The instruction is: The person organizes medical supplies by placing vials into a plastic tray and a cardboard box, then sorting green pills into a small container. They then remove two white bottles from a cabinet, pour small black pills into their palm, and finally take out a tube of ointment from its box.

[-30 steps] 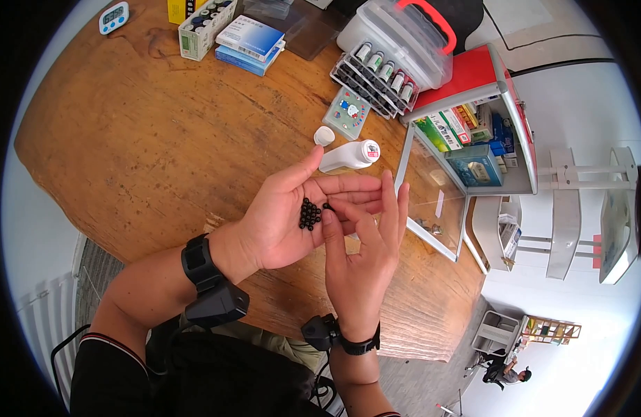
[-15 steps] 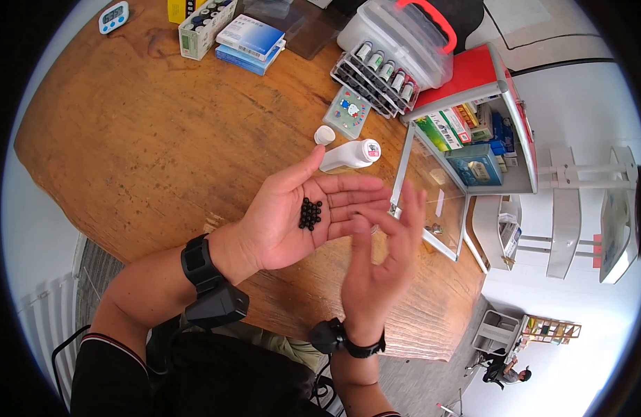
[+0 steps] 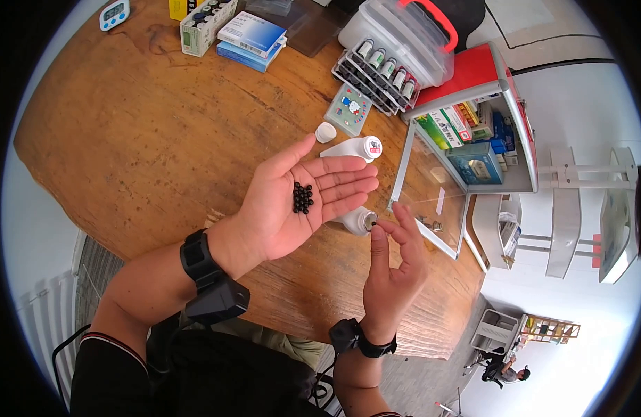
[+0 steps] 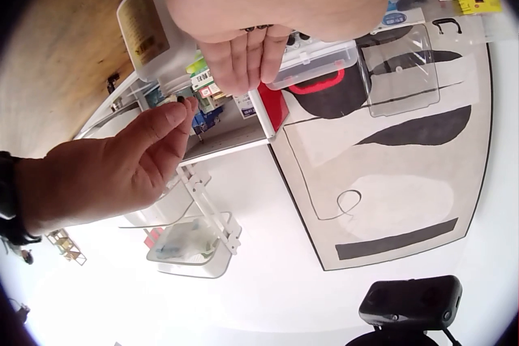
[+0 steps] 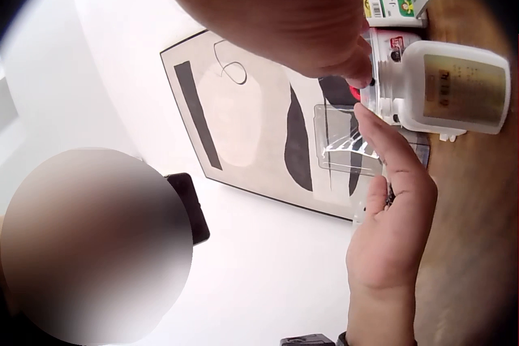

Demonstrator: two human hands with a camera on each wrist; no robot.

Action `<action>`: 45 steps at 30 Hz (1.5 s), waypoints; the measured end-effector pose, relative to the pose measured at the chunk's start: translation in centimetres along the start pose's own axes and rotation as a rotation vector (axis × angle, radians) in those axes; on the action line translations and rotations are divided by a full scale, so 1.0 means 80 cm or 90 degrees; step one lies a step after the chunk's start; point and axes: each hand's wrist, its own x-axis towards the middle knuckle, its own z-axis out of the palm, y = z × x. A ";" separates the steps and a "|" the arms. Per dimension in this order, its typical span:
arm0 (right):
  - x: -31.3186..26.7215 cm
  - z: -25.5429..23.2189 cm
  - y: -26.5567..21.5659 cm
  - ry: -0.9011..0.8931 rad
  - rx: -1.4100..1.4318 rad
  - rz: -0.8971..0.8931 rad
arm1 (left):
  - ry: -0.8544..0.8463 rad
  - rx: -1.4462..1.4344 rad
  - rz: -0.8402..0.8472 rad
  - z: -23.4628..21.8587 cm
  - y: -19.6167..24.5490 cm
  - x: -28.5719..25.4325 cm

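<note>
In the head view my left hand point(image 3: 282, 201) lies palm up with straight fingers, a cluster of small black beads point(image 3: 303, 198) resting on its palm. My right hand point(image 3: 397, 271) pinches a single black bead point(image 3: 374, 224) between thumb and forefinger, at the mouth of an uncapped white bottle point(image 3: 351, 221). The left fingers partly cover this bottle. The left wrist view shows the pinched bead point(image 4: 180, 99) beside the bottle point(image 4: 146, 30), which bears a gold label. From the right wrist, the bead point(image 5: 371, 82) appears near the bottle's neck.
Beyond the left hand lie a closed white bottle point(image 3: 351, 148), a white cap point(image 3: 326, 133) and a decorated case point(image 3: 347, 110). An open red-edged cabinet point(image 3: 504, 104) stands right, near racked vials point(image 3: 376, 69). Boxes point(image 3: 251, 35) and a timer point(image 3: 114, 14) sit at the far side.
My right hand has moved right and down, away from the left palm, with a bead between its fingertips. The left hand has shifted slightly up and left, uncovering the open bottle's neck.
</note>
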 end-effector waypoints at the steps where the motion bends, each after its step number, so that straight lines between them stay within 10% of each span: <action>1: -0.001 0.001 0.001 -0.013 0.012 0.006 | 0.004 0.003 0.002 0.000 0.000 0.000; 23: -0.007 0.011 -0.033 0.032 0.017 -0.063 | -0.020 0.009 -0.026 0.005 0.000 -0.002; 45: 0.008 0.029 -0.054 -0.174 0.075 -0.020 | -0.040 0.035 -0.045 0.006 -0.009 -0.004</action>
